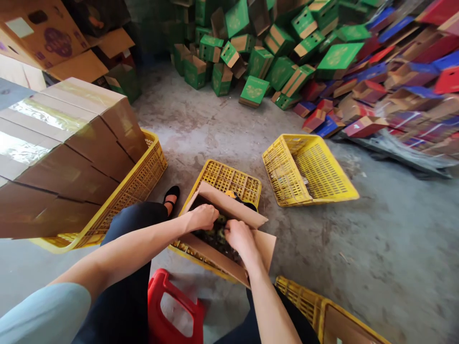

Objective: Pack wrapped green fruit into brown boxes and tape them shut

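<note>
An open cardboard box rests with its flaps spread on an upturned yellow plastic crate between my knees. Inside lie small dark and greenish things, too blurred to name. My left hand is closed in a fist over the box's opening. Close beside it, my right hand reaches in with curled fingers near the contents. Whatever either hand pinches is hidden. Behind the far flap, a yellow and black object shows only in part.
Taped cartons fill a large yellow crate on the left. A tipped yellow crate lies to the right, and another stands lower right. A red stool is below. Green boxes and red-blue boxes are piled behind.
</note>
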`<state>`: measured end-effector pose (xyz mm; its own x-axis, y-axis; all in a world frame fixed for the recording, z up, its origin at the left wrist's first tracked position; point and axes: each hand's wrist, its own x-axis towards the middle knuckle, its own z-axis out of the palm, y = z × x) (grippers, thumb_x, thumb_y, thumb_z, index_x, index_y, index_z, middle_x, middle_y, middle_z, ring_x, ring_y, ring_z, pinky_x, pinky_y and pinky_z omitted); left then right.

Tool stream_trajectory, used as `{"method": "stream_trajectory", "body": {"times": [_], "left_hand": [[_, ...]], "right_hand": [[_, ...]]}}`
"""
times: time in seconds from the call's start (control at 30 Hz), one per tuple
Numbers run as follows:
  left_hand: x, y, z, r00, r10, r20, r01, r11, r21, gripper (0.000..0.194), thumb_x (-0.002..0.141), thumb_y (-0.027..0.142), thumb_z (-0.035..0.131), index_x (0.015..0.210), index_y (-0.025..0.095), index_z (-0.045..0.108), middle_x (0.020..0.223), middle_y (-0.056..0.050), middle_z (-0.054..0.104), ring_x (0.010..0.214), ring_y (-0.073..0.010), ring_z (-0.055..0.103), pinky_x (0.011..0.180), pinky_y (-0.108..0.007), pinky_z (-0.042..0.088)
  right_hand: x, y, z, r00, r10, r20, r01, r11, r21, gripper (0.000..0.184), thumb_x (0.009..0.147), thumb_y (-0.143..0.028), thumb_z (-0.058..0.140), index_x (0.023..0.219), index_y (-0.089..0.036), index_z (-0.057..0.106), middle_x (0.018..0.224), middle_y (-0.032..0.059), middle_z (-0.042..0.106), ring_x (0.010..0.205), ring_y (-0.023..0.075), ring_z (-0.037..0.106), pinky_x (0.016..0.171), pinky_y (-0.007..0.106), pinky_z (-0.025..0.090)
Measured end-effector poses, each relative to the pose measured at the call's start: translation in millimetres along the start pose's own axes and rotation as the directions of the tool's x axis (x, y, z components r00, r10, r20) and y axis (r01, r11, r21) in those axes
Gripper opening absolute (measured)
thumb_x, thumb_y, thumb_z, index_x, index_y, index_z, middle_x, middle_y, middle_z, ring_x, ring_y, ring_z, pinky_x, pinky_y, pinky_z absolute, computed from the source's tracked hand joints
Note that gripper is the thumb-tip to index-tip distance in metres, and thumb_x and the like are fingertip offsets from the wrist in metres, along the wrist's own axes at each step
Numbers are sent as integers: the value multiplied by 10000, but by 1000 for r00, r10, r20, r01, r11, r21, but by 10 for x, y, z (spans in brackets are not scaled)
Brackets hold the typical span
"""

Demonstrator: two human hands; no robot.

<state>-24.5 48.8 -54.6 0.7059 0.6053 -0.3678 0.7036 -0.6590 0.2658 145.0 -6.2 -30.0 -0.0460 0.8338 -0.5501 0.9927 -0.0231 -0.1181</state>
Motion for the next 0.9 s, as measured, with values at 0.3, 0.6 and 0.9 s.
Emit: {"method": "stream_trajectory", "body": {"times": [0.3, 0.6, 0.9], "left_hand": [[139, 262, 183, 959, 213, 189, -189, 972, -138, 221, 856, 103, 599, 1041, 107, 721, 1067, -172, 757, 936, -271, 759, 757, -293, 580], [145, 307, 366, 993, 111, 37, -105, 986, -128, 312, 953, 68, 497, 1236, 141, 603, 1213, -146, 677, 977, -231, 708, 827, -306, 578], [121, 408, 316, 999, 53, 1, -53, 994, -97, 229, 962, 144, 500, 1111, 125, 673, 1126, -175, 712, 1099, -293, 695, 908, -348, 578]], "right_hand": [[-222, 444, -274, 994, 54, -94, -45, 995, 94, 181, 954, -257, 569, 957, -267, 750, 901, 34, 796, 846, 196, 722, 631, 259, 354], [-269, 383, -353, 924, -19, -382, 216, 850, 480, 454, 938, -597, 559, 671, -230, 584, 671, -5, 654, 656, 163, 598, 636, 259, 397], [-279, 149, -27, 1000, 28, 13, -27, 998, -50, 380, 874, -175, 600, 1250, -135, 638, 1263, 200, 694, 1111, 292, 703, 866, 331, 494]]}}
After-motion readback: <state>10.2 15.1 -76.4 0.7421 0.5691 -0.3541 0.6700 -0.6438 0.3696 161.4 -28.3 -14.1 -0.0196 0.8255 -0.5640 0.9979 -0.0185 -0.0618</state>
